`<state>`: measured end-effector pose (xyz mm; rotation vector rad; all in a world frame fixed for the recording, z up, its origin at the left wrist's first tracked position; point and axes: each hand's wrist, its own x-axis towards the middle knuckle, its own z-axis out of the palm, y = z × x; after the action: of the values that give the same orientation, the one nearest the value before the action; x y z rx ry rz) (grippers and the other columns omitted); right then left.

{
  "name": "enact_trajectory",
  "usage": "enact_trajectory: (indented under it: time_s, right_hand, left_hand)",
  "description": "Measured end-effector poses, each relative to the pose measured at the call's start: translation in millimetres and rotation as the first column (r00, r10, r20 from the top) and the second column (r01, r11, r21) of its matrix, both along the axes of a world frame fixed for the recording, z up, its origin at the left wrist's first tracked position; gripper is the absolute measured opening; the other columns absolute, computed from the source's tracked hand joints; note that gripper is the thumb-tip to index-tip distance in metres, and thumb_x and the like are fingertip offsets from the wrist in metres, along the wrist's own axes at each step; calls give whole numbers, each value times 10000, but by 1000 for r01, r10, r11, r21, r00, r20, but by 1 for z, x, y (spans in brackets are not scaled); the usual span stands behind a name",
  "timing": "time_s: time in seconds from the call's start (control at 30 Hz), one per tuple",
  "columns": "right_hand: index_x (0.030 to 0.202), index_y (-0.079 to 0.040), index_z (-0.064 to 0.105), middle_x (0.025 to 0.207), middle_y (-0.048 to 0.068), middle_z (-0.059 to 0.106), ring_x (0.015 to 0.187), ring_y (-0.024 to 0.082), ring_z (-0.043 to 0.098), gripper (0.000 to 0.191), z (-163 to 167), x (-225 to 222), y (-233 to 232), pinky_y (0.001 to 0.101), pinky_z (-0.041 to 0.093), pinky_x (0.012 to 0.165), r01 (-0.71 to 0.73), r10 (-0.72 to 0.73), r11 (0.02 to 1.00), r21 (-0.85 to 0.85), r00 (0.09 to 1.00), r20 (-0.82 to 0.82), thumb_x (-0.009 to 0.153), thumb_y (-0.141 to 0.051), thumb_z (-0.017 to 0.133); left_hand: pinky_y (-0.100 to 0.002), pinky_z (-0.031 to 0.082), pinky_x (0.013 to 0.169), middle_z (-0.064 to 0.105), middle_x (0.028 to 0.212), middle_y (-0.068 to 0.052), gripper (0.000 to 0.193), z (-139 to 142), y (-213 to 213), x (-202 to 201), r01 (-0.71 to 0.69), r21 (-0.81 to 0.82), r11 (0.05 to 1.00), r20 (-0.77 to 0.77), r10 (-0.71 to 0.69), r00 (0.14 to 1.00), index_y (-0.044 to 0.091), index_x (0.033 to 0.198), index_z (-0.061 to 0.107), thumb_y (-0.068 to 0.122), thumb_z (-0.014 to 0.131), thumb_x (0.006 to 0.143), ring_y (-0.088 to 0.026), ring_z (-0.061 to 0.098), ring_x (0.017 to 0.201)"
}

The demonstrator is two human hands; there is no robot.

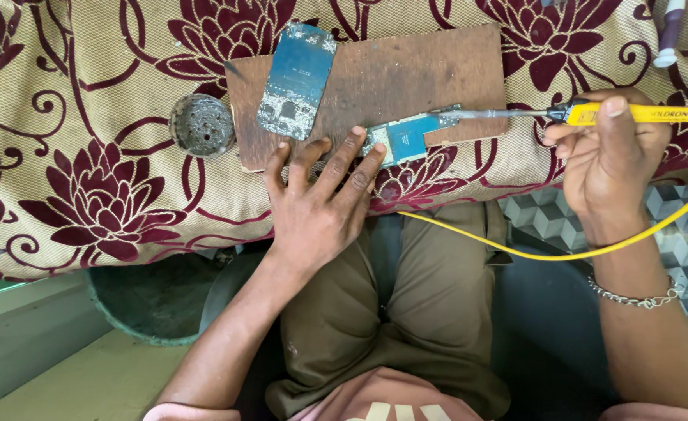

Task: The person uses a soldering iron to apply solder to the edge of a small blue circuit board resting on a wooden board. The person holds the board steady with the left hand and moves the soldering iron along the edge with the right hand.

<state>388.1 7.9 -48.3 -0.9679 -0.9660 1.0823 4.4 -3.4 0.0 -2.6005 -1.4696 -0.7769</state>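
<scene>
Lying crosswise, soldering iron (593, 114) tip leftward

A round grey tin (202, 124) is seen at nine o'clock of a larger blue circuit board (297, 80), on floral cloth (86, 156).

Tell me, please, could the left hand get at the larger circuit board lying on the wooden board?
Probably yes: the left hand rests flat beside the small circuit board, and nothing lies between its fingertips and the larger circuit board.
</scene>
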Motion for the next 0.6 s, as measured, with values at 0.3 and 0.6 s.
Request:
enact_trajectory:
  time_s: [0.3,0.6]
  right_hand:
    - [1070,72,571,933,178,656,771,292,722,343,-1,-2,-1,297,555,608,-8,8,1000,15,1000,27,1188,-223,701]
    - [1061,69,567,943,182,663,757,289,714,342,-2,-2,0,302,554,615,5,-5,1000,10,1000,-3,1198,-219,692]
  left_hand:
    - [-528,259,1204,593,1514,16,473,-2,0,0,5,5,1000,2,-5,1000,250,1469,664,281,782,1012,-255,525,1301]
    - [-538,259,1206,588,1519,21,492,-2,0,0,2,-17,1000,-1,-2,1000,270,1473,654,287,783,999,-251,530,1300]
